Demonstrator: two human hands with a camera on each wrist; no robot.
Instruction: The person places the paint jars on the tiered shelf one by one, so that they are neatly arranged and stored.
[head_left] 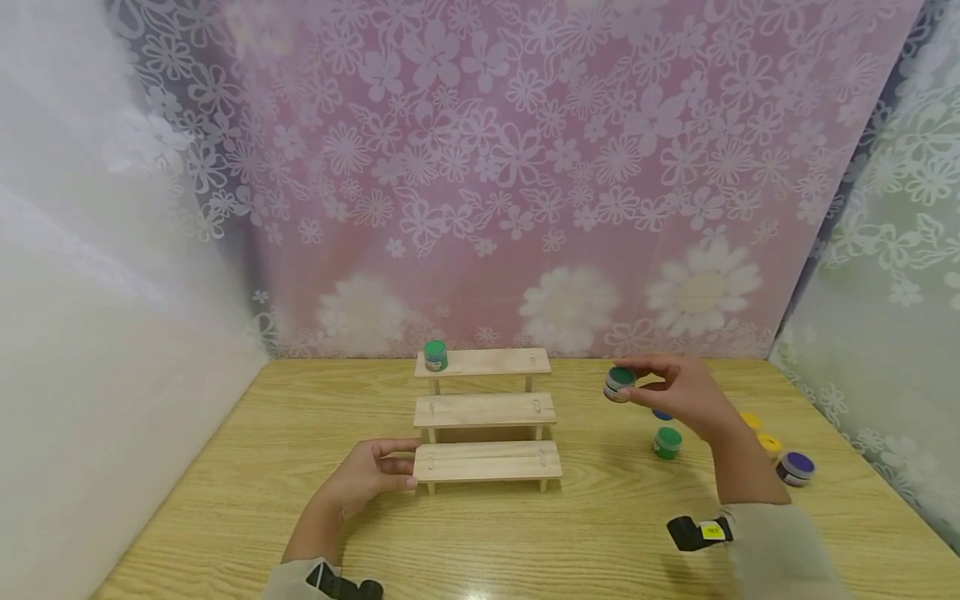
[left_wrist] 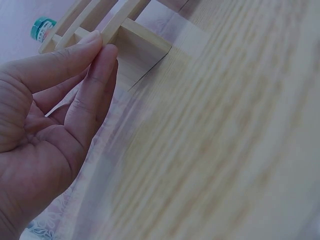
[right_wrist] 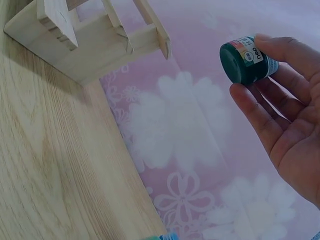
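A three-tier wooden step stand (head_left: 487, 457) sits on the table. My left hand (head_left: 366, 479) pinches the left end of its lowest step; in the left wrist view, thumb and fingertips meet at the board's edge. To the right of the stand, my right hand (head_left: 686, 395) holds a small paint jar (head_left: 618, 383) with a dark green lid above the table. The right wrist view shows this labelled jar (right_wrist: 245, 61) between thumb and fingers. Another green-lidded paint jar (head_left: 436, 356) stands at the left end of the top step.
Under and beside my right forearm are a green-lidded jar (head_left: 667, 442), a partly hidden blue lid (head_left: 662, 414), yellow-lidded jars (head_left: 768, 445) and a purple-lidded jar (head_left: 796, 468). A pink flowered curtain (head_left: 480, 208) hangs behind the table.
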